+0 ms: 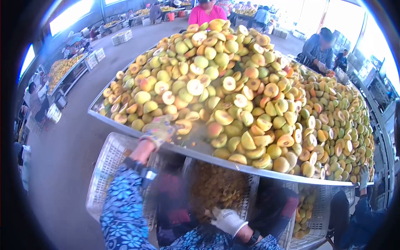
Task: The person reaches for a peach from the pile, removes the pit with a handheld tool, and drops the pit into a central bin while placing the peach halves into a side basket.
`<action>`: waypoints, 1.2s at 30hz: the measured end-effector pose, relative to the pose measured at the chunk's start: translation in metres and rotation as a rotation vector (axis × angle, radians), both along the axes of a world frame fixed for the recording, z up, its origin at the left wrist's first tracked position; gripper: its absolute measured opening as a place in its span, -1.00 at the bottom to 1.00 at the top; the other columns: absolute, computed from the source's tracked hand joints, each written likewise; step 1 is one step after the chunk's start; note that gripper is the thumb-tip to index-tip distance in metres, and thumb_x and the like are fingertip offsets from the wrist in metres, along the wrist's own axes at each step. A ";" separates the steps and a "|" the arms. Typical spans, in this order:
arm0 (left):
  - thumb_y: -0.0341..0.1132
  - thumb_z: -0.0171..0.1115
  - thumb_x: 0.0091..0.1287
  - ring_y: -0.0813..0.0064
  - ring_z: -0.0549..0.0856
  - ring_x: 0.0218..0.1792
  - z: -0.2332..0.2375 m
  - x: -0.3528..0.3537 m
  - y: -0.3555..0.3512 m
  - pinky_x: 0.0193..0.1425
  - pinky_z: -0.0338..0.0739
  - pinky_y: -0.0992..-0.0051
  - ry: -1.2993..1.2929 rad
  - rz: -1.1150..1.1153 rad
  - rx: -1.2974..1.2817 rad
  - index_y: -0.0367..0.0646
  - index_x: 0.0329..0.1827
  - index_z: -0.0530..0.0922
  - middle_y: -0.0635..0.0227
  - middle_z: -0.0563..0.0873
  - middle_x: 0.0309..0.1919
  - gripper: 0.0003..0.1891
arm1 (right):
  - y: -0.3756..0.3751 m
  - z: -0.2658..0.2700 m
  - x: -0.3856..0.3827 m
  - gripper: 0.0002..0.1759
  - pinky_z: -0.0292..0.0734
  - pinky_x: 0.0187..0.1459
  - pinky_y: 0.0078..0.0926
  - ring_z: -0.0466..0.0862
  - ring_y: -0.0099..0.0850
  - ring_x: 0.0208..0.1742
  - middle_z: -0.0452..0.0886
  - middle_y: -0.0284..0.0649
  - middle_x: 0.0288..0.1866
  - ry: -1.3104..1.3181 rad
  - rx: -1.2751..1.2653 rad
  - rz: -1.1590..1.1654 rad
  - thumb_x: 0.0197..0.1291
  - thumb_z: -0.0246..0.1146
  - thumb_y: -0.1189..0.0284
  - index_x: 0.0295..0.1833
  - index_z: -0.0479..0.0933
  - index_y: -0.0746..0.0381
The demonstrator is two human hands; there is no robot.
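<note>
My left hand (pixel 158 131), in a patterned work glove, reaches over the near edge of the metal table. Its fingers stretch toward a cut peach half (pixel 183 126), fingertips right at its side. My right hand (pixel 229 221), in a white glove, is low over a crate (pixel 252 189) holding brownish peach pits and scraps (pixel 218 183). Its fingers are curled together, and what they hold, if anything, I cannot make out. A tall heap of peach halves (pixel 195 87), yellow-green with some red, covers most of the table (pixel 196 155).
A white plastic crate (pixel 100 183) stands left below the table; another crate (pixel 318 216) with peach halves is at right. A co-worker's gloved hand (pixel 363 176) rests at the table's right corner. Other people sit opposite, one in a pink top (pixel 207 14). More fruit tables (pixel 66 71) stand behind.
</note>
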State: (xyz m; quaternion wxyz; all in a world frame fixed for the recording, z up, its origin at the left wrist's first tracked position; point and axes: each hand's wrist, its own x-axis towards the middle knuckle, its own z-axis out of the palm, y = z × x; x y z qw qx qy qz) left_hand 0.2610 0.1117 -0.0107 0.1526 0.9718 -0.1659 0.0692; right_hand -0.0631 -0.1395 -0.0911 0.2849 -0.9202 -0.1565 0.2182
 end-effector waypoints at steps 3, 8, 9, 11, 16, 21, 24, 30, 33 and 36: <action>-0.06 0.36 0.18 0.03 0.67 0.08 0.016 0.008 -0.063 0.16 0.54 0.19 0.195 0.042 -0.013 -0.22 0.11 0.59 -0.02 0.69 0.04 -0.48 | -0.005 0.005 0.004 -0.58 0.54 -0.16 0.03 0.69 0.12 -0.21 0.68 0.12 -0.28 -0.003 0.037 -0.044 0.34 0.14 0.07 0.02 0.41 0.21; -0.24 0.45 0.12 0.09 0.71 -0.12 0.015 -0.015 -0.081 -0.10 0.59 0.26 0.215 -0.013 -0.257 -0.25 -0.07 0.54 0.09 0.69 -0.19 -0.60 | -0.003 0.026 0.005 -0.60 0.53 -0.16 0.03 0.67 0.15 -0.20 0.66 0.14 -0.28 0.026 0.099 -0.085 0.34 0.18 0.09 -0.01 0.39 0.22; -0.33 0.42 0.20 0.18 0.71 -0.10 0.020 -0.029 -0.079 -0.12 0.64 0.31 0.413 -0.081 -0.714 -0.20 -0.02 0.54 0.10 0.70 -0.13 -0.67 | -0.004 0.029 0.007 -0.60 0.53 -0.16 0.03 0.67 0.15 -0.20 0.66 0.14 -0.28 0.021 0.104 -0.088 0.34 0.18 0.09 -0.01 0.39 0.22; -0.39 0.41 0.22 0.20 0.71 -0.05 0.029 -0.061 -0.074 -0.04 0.67 0.25 0.596 -0.168 -1.254 -0.19 0.01 0.53 0.12 0.70 -0.07 -0.67 | -0.005 0.036 0.006 -0.63 0.52 -0.16 0.02 0.64 0.18 -0.17 0.65 0.16 -0.27 0.018 0.261 -0.163 0.34 0.21 0.14 -0.06 0.39 0.23; -0.44 0.36 0.28 0.25 0.71 0.00 0.042 -0.171 -0.082 0.09 0.70 0.11 0.727 -0.198 -2.093 -0.16 0.08 0.52 0.12 0.68 0.01 -0.68 | -0.004 0.068 0.016 -0.78 0.48 -0.33 -0.47 0.49 -0.54 -0.41 0.50 -0.39 -0.39 -0.085 0.895 -0.370 0.38 0.21 0.38 0.02 0.47 0.27; -0.29 0.22 0.43 0.21 0.68 0.07 0.048 -0.243 -0.111 0.18 0.64 0.15 0.666 -0.197 -2.166 -0.19 0.15 0.49 0.04 0.64 0.10 -0.70 | -0.002 0.140 0.013 -0.67 0.43 -0.38 -0.65 0.45 -0.73 -0.41 0.51 -0.49 -0.35 -0.200 1.000 -0.592 0.27 0.31 0.53 0.13 0.49 0.25; -0.22 0.20 0.47 0.26 0.67 0.11 0.049 -0.262 -0.122 0.23 0.61 0.28 0.689 -0.196 -2.110 -0.17 0.15 0.51 0.06 0.64 0.10 -0.70 | 0.002 0.147 0.020 -0.59 0.53 -0.34 -0.44 0.68 -0.31 -0.42 0.65 -0.16 -0.33 -0.628 0.816 -0.480 0.16 0.40 0.52 0.13 0.51 0.25; -0.08 0.14 0.50 0.30 0.65 0.14 0.046 -0.272 -0.131 0.25 0.57 0.33 0.693 -0.073 -2.036 -0.31 0.24 0.49 0.12 0.66 0.06 -0.53 | -0.006 0.130 0.014 -0.52 0.63 -0.15 -0.33 0.72 -0.06 -0.22 0.69 -0.04 -0.19 -0.622 0.422 -0.237 0.02 0.45 0.51 0.11 0.52 0.24; 0.02 0.12 0.50 0.35 0.69 -0.01 0.042 -0.268 -0.131 0.14 0.63 0.35 0.655 -0.007 -1.969 -0.34 0.18 0.52 0.14 0.69 -0.05 -0.48 | -0.003 0.123 0.012 -0.66 0.60 -0.19 -0.37 0.71 -0.08 -0.25 0.68 -0.04 -0.23 -0.330 0.757 -0.241 0.14 0.40 0.43 0.00 0.51 0.27; 0.08 0.08 0.51 0.37 0.69 -0.05 0.038 -0.265 -0.127 0.07 0.65 0.35 0.661 0.119 -2.014 -0.35 0.16 0.53 0.15 0.69 -0.07 -0.44 | -0.013 0.122 0.012 -0.72 0.54 -0.23 -0.35 0.69 -0.10 -0.30 0.66 -0.02 -0.28 -0.036 1.024 -0.408 0.26 0.34 0.36 -0.06 0.48 0.28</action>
